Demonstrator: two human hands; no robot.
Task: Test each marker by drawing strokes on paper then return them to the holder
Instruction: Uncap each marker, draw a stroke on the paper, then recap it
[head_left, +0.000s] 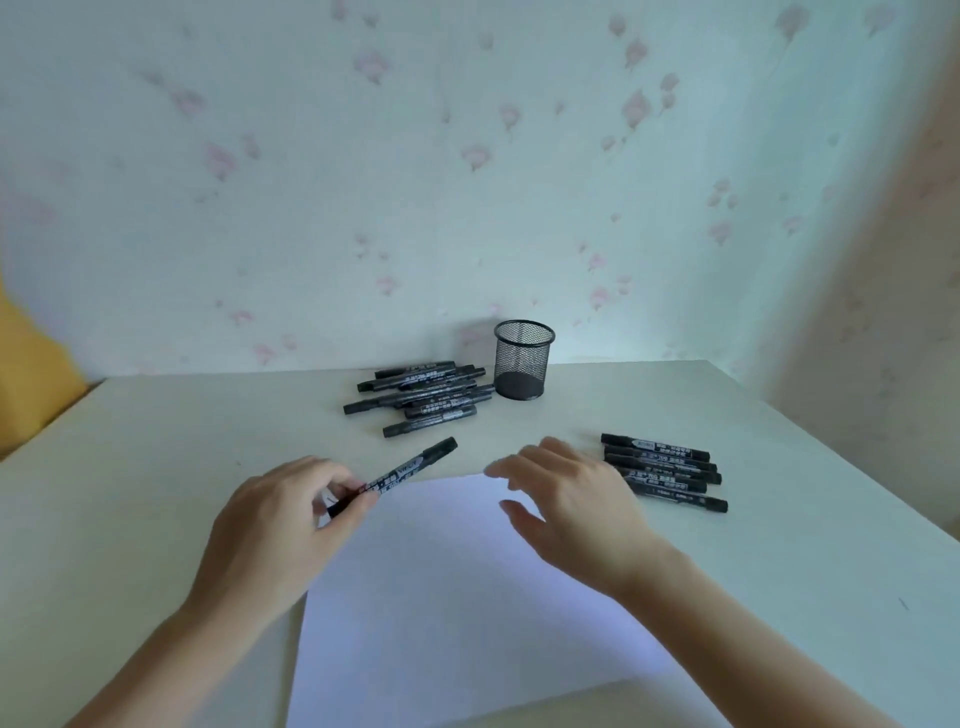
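Marker (395, 478), black, capped as far as I can tell, held in the left hand (280, 525). Grip: fingertips and thumb pinched together round the lower barrel, near the end closest to the person; most of the barrel and the cap end stick out past the fingers, angled up and away toward the holder (523, 360). Marker is off the worktop (156, 441), hanging over the near-left corner of the paper (441, 597)

Handling, as a judgement: light, rigid plastic, smooth barrel that could roll or slip in a loose pinch. Cap likely a tight push fit, so it wants two hands: one on mid-barrel, one on the cap. Present grip sits far back; for drawing, a hold nearer the tip end would give better control

Right hand (566, 509) hovers above the paper, fingers spread and relaxed, holding nothing, well short of the marker's cap end

Relative to the holder: mesh cup stands upright at the far side of the worktop, appears empty. Heap of markers (421, 397) just beside it on its left, touching or nearly so. Second group of markers (665, 473) nearer the person and to its right, laid in a rough row. Paper lies in front of it, nearest the person, no strokes visible on the sheet. Held marker sits between the heap and the paper
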